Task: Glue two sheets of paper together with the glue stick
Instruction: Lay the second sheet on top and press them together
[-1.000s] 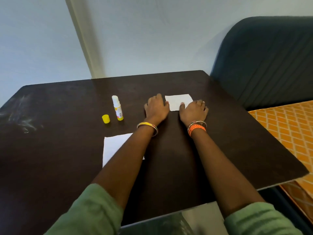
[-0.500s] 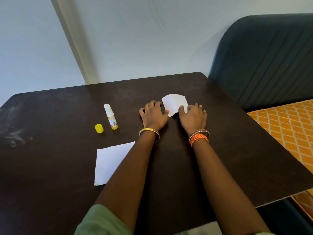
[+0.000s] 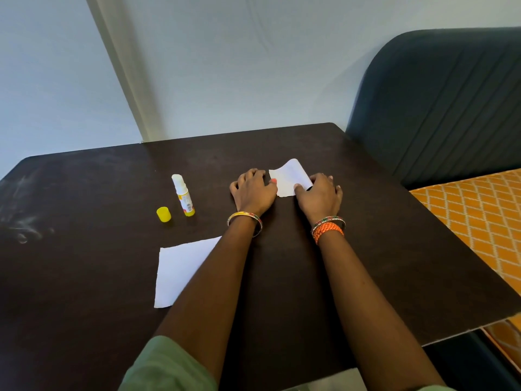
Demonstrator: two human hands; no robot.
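A small white sheet of paper (image 3: pixel 290 176) is lifted off the dark table (image 3: pixel 380 249), its far edge curling up. My left hand (image 3: pixel 253 190) pinches its left edge with the thumb. My right hand (image 3: pixel 320 194) grips its near right corner. A second, larger white sheet (image 3: pixel 180 266) lies flat near me on the left, partly under my left forearm. The uncapped glue stick (image 3: pixel 183 194) stands upright left of my hands, white with a yellow base. Its yellow cap (image 3: pixel 163 214) sits on the table just to its left.
A dark blue padded seat back (image 3: pixel 439 103) rises beyond the table's right corner. An orange patterned cushion (image 3: pixel 479 215) lies along the right edge. A pale wall stands behind the table. Whitish smears mark the table's far left.
The small sheet lay flat under my fingertips a second ago. Both hands have since taken hold of it and raised it off the table, curling it. The glue stick and cap have not moved.
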